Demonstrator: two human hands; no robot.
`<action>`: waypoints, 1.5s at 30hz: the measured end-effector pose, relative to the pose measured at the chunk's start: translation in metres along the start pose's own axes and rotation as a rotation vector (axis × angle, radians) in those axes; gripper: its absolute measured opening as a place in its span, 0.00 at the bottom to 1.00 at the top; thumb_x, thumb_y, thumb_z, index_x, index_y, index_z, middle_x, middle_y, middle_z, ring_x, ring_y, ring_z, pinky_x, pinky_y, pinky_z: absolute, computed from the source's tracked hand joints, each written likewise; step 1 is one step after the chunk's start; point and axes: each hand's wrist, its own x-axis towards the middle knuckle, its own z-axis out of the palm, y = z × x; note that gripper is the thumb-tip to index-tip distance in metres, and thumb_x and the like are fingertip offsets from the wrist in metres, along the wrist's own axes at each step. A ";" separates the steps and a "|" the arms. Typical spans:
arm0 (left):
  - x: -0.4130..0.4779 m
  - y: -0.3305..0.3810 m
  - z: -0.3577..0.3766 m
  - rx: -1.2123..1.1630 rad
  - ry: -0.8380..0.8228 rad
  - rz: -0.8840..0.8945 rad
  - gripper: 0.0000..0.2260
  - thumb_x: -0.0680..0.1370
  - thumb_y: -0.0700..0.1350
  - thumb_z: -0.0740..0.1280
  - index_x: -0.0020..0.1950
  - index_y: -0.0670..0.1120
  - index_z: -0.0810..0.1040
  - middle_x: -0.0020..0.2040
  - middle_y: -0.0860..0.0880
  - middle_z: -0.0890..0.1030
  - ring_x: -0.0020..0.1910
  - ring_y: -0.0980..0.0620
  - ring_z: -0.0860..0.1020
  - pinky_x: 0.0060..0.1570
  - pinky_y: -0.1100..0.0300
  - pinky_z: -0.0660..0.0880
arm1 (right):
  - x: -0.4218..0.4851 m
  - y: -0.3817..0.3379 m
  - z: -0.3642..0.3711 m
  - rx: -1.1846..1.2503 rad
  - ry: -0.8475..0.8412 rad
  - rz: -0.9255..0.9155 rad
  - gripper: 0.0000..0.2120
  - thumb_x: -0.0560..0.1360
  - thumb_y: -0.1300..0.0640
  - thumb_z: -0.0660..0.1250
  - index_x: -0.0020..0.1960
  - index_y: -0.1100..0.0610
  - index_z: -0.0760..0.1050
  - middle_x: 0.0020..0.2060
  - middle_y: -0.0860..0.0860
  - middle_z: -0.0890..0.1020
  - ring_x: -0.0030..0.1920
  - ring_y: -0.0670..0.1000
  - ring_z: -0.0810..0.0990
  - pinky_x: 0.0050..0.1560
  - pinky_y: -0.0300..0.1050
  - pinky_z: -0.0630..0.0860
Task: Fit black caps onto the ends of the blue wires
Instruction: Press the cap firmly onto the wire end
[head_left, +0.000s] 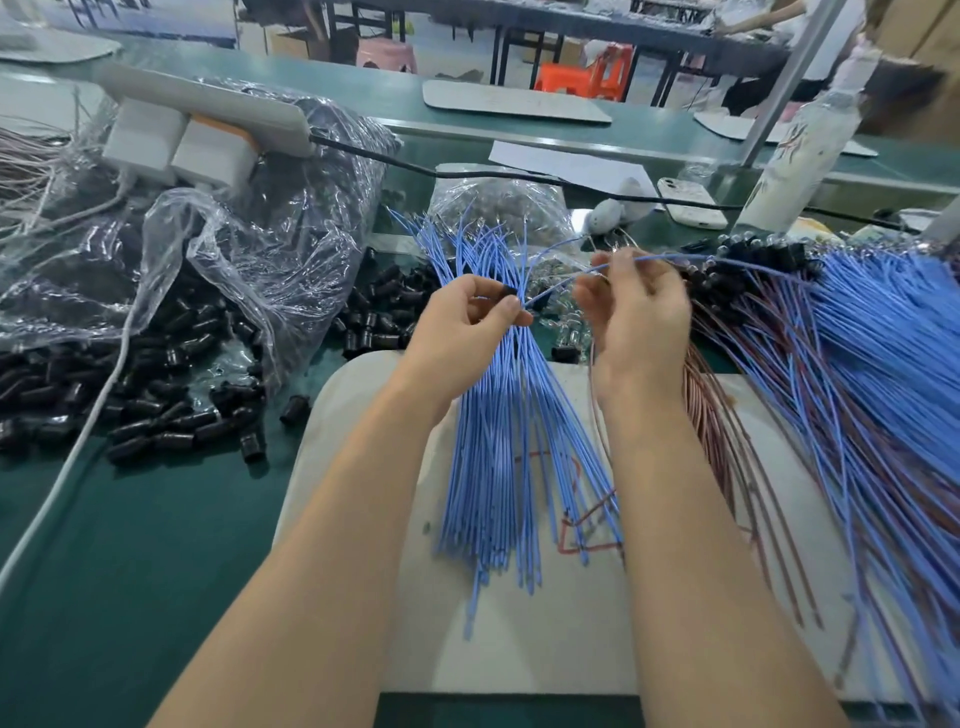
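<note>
The cap sits pinched between thumb and finger of the left hand, turned toward one wire. The right hand pinches this wire close to its tip (probably so it stays stiff for pushing in). The other left fingers clasp the bundle, which keeps uncapped wires near. Loose caps lie on the bench at the left.

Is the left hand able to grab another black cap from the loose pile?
Probably yes: the loose pile lies uncovered just beside the left hand, nothing between. But its fingers pinch a black cap and hold the blue wires.
</note>
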 end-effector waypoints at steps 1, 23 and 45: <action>0.000 0.001 0.001 -0.009 0.003 0.016 0.02 0.80 0.43 0.64 0.48 0.50 0.73 0.41 0.54 0.83 0.29 0.68 0.73 0.40 0.64 0.69 | -0.001 0.004 0.003 -0.096 -0.042 0.003 0.02 0.79 0.64 0.61 0.49 0.61 0.72 0.38 0.53 0.79 0.32 0.43 0.80 0.37 0.36 0.78; 0.003 -0.013 0.000 0.312 0.272 0.295 0.09 0.76 0.34 0.65 0.51 0.45 0.78 0.49 0.46 0.79 0.45 0.54 0.77 0.51 0.64 0.74 | -0.012 -0.002 0.009 -0.202 0.000 -0.344 0.08 0.81 0.63 0.58 0.45 0.55 0.69 0.35 0.53 0.79 0.32 0.49 0.81 0.38 0.42 0.79; -0.004 -0.005 0.010 0.485 0.239 0.503 0.07 0.75 0.42 0.71 0.50 0.41 0.80 0.44 0.50 0.78 0.46 0.51 0.73 0.49 0.64 0.68 | -0.008 0.007 0.009 -0.272 -0.155 -0.067 0.07 0.78 0.63 0.64 0.42 0.57 0.75 0.34 0.48 0.80 0.34 0.43 0.79 0.42 0.41 0.77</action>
